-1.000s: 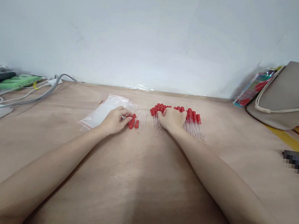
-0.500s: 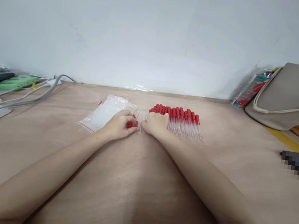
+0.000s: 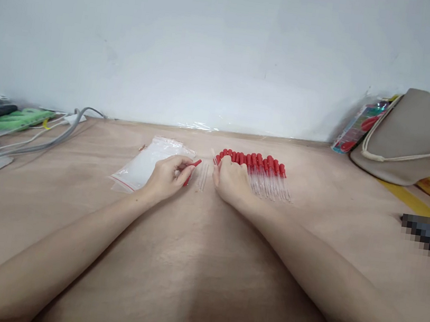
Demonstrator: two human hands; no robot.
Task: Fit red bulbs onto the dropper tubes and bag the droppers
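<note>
"Grips?"
"Your left grip [image 3: 165, 176] pinches a red bulb [image 3: 197, 163]; your right grip [image 3: 232, 181], a tilted clear tube [image 3: 213, 155]."
"Room?"
"Loose tubes [image 3: 203, 177] between them, dropper row [image 3: 269, 163] beside your right; worktop [image 3: 170, 250] spreads between your forearms [image 3: 67, 247], back edge against the wall [image 3: 230, 51]."
"Pose?"
"Forearms converge, fingers curled."

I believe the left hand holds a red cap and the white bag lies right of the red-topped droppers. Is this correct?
Not quite: the head view shows the white bag left of the red-topped droppers. The left hand does hold a red cap.
</note>
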